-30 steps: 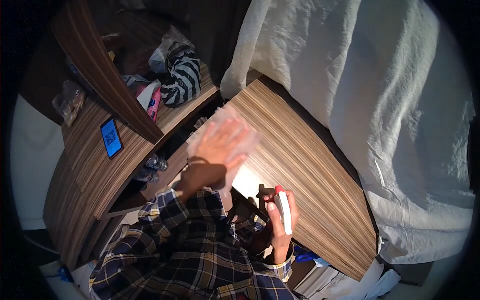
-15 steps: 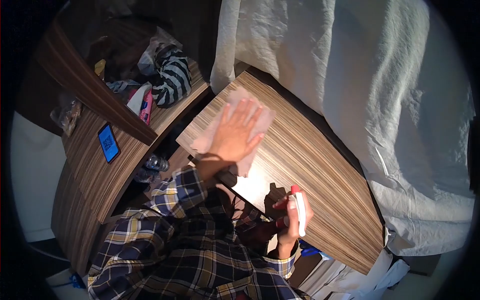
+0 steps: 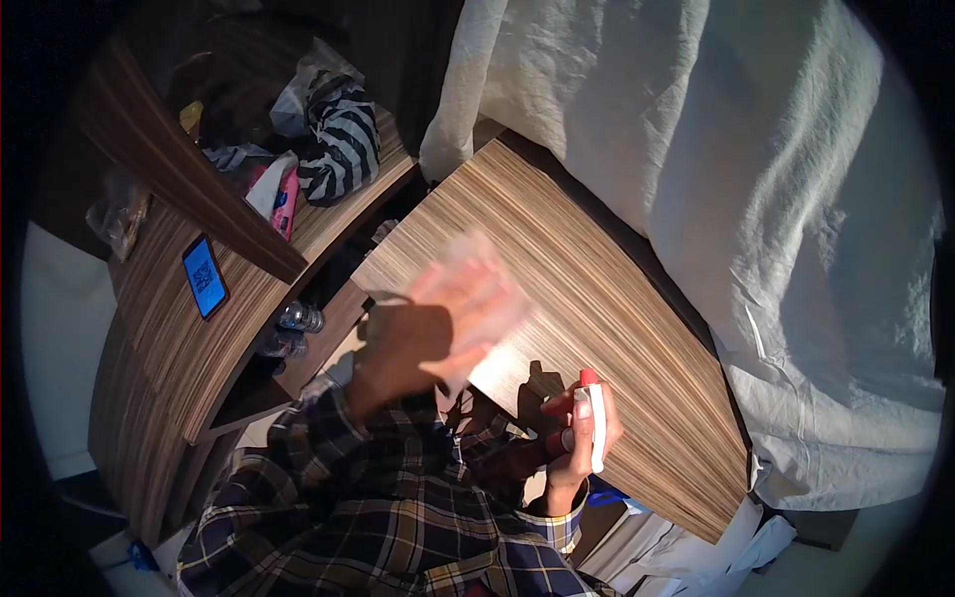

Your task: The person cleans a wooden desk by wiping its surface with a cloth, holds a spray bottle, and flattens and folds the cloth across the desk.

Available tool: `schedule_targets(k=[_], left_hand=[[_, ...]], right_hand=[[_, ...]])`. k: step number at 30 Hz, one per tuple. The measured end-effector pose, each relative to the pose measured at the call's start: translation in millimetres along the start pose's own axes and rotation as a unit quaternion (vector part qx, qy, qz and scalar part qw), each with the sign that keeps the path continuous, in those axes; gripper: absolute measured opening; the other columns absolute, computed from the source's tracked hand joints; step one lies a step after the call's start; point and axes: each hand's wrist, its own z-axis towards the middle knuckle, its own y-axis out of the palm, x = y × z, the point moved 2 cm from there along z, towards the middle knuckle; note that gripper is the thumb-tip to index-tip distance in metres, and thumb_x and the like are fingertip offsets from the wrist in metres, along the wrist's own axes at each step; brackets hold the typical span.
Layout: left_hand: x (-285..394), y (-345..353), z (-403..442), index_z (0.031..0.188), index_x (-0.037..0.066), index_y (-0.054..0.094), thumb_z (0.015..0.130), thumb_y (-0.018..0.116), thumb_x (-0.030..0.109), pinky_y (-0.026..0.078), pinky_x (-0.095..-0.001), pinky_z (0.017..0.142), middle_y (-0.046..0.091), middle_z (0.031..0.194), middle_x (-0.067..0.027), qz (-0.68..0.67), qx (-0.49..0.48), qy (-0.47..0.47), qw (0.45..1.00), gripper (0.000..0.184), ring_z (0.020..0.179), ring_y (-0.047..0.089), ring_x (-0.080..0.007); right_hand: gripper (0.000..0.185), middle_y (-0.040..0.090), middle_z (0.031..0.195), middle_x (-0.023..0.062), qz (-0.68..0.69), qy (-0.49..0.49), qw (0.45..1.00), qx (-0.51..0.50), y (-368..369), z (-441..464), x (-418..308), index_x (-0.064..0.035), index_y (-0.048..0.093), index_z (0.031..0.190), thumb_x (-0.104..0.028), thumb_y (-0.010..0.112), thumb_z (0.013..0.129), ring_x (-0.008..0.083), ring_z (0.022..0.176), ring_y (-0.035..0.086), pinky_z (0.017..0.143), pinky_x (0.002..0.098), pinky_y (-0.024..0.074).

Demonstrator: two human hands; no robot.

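My left hand is blurred by motion over a pale pink cloth. Its fingers look stretched out flat on the cloth, which shows beyond them and below the palm. Under the cloth lies a striped wood-grain tabletop. Near the tabletop's front edge, my right hand is wrapped round the neck of a spray bottle with a red and white trigger head. The bottle's dark reddish body hangs in front of my plaid shirt, partly in shadow.
A phone with a lit screen lies on the wooden shelf unit at left. Deeper in stand a striped bag and a pink packet. Plastic bottles sit in the lower compartment. A white curtain hangs along the tabletop's far side.
My left hand and the cloth have moved back toward me, off the tabletop's far left corner. My right hand keeps its hold on the spray bottle. The view has shifted slightly.
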Motion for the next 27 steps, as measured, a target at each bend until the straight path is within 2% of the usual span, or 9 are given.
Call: schedule_targets(k=[1,3,6,12,15,17,19,20,27], left_hand=[[-21.7,7.9,0.4,0.152,0.018,0.031,0.092,0.056,0.046,0.019,-0.0465,0.119,0.034,0.155,-0.0118,-0.024,-0.219,-0.145,0.965,0.071,0.144,0.03,-0.0237],[-38.8,-9.9,-8.2,0.153,0.018,0.03,0.097,0.049,0.047,0.021,-0.0464,0.118,0.031,0.157,-0.0117,0.055,0.215,-0.098,0.97,0.066,0.145,0.028,-0.0243],[-55.5,-12.6,9.0,0.154,0.018,0.027,0.099,0.046,0.046,0.017,-0.0474,0.119,0.025,0.159,-0.0118,0.013,0.223,-0.091,0.97,0.065,0.147,0.023,-0.0279],[-38.9,-7.7,68.9,0.153,0.016,0.028,0.099,0.044,0.047,0.016,-0.0512,0.119,0.025,0.159,-0.0123,0.04,0.247,-0.074,0.965,0.065,0.147,0.022,-0.0296],[-9.7,-2.0,88.1,0.154,0.015,0.027,0.099,0.043,0.047,0.014,-0.0529,0.119,0.025,0.159,-0.0129,0.038,0.245,-0.045,0.968,0.066,0.147,0.023,-0.0289],[16.1,4.0,87.4,0.155,0.016,0.025,0.099,0.042,0.048,0.013,-0.0529,0.119,0.023,0.16,-0.0129,0.029,0.24,0.023,0.97,0.067,0.148,0.021,-0.0285],[41.4,7.4,79.1,0.155,0.017,0.025,0.098,0.043,0.047,0.012,-0.053,0.119,0.023,0.16,-0.0133,0.006,0.212,0.068,0.975,0.067,0.148,0.02,-0.0287],[51.9,8.9,72.7,0.155,0.017,0.024,0.098,0.044,0.047,0.011,-0.0531,0.119,0.023,0.16,-0.0137,-0.013,0.187,0.108,0.976,0.067,0.148,0.019,-0.0289],[33.9,14.0,31.2,0.155,0.021,0.025,0.098,0.047,0.048,0.01,-0.0529,0.12,0.024,0.159,-0.0149,-0.066,0.122,0.218,0.966,0.067,0.149,0.018,-0.0296]], right_hand=[[0.031,0.062,0.071,0.0099,-0.013,-0.025,1.0,0.014,4.1,1.8,0.5,0.0029,0.059,0.086,-0.028,0.057,0.087,0.0147,0.062,0.054,0.059,0.0283,0.0411],[0.03,0.063,0.071,0.0091,0.031,-0.038,0.998,0.045,13.0,5.4,1.9,0.0032,0.06,0.087,-0.026,0.059,0.086,0.014,0.063,0.054,0.06,0.0279,0.0418],[0.033,0.064,0.078,0.0121,-0.012,-0.021,0.998,-0.055,2.5,5.9,1.1,0.0045,0.06,0.089,-0.028,0.06,0.085,0.0168,0.067,0.058,0.063,0.0287,0.0443],[0.043,0.059,0.074,0.0121,0.076,-0.053,0.993,0.069,5.1,1.1,6.0,0.0045,0.058,0.09,-0.038,0.054,0.085,0.02,0.068,0.059,0.063,0.0306,0.0446],[0.046,0.06,0.076,0.0132,-0.007,-0.023,1.0,0.001,-17.0,-6.5,-0.3,0.0053,0.057,0.093,-0.04,0.053,0.085,0.0208,0.07,0.059,0.066,0.0309,0.0457],[0.046,0.059,0.079,0.0143,0.067,-0.007,0.997,0.027,-18.1,-10.4,-5.5,0.0057,0.055,0.093,-0.039,0.054,0.084,0.022,0.072,0.059,0.07,0.0343,0.0484],[0.047,0.057,0.083,0.0167,0.141,-0.044,0.987,0.058,-16.2,-7.3,-20.9,0.0066,0.052,0.097,-0.039,0.054,0.084,0.0252,0.075,0.059,0.073,0.0392,0.0508],[0.054,0.054,0.084,0.0174,0.133,-0.103,0.984,0.053,-17.2,-2.3,-26.3,0.0093,0.048,0.107,-0.041,0.048,0.088,0.0296,0.078,0.059,0.063,0.0333,0.0502],[0.048,0.055,0.102,0.0242,0.245,-0.262,0.933,0.045,-31.3,40.0,-59.6,0.0094,0.046,0.118,-0.033,0.036,0.097,0.0377,0.099,0.056,0.087,0.0397,0.0427]])
